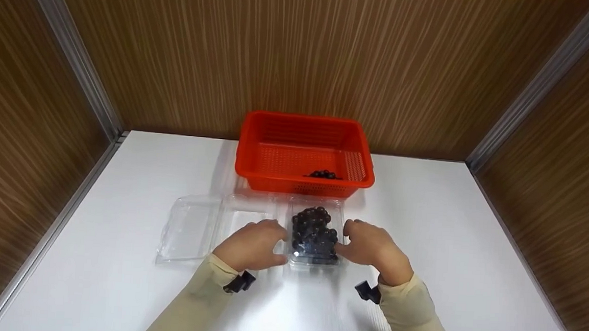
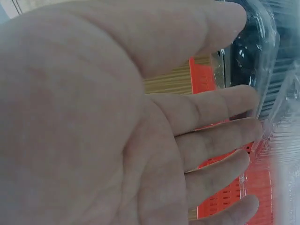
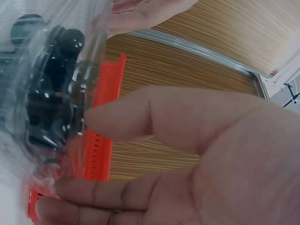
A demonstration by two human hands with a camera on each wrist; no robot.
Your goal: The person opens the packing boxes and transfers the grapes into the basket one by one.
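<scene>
Nearest the person, a clear plastic punnet (image 1: pixel 316 236) sits on the white table (image 1: pixel 473 258), filled with dark round berries (image 1: pixel 313 230). The left hand (image 1: pixel 253 245) meets its left wall and the right hand (image 1: pixel 371 248) its right wall, so the punnet lies directly between the two hands, touched from both sides. The fingers look gently extended against the plastic rather than wrapped round it; neither hand is clenched, and neither lifts the punnet clear of the table as far as the head view shows.

Just left of the punnet, partly under the left hand, lies an opened clear clamshell (image 1: pixel 196 226), its two halves spread flat with nothing visible inside.

Further back, just behind the punnet, stands an orange basket (image 1: pixel 254 155) with perforated walls. A small cluster of dark berries (image 1: pixel 323 174) rests on its floor toward the front right. Behind it rises the wood-grain wall (image 1: pixel 301 48).

The left wrist view shows what the head camera hides: the open palm, with straight fingertips (image 2: pixel 243 98) reaching the punnet's curved clear edge (image 2: pixel 262 47). The right wrist view likewise shows the thumb tip (image 3: pixel 101 119) at the clear wall (image 3: pixel 51 93), dark berries blurred behind it, and orange mesh beyond
</scene>
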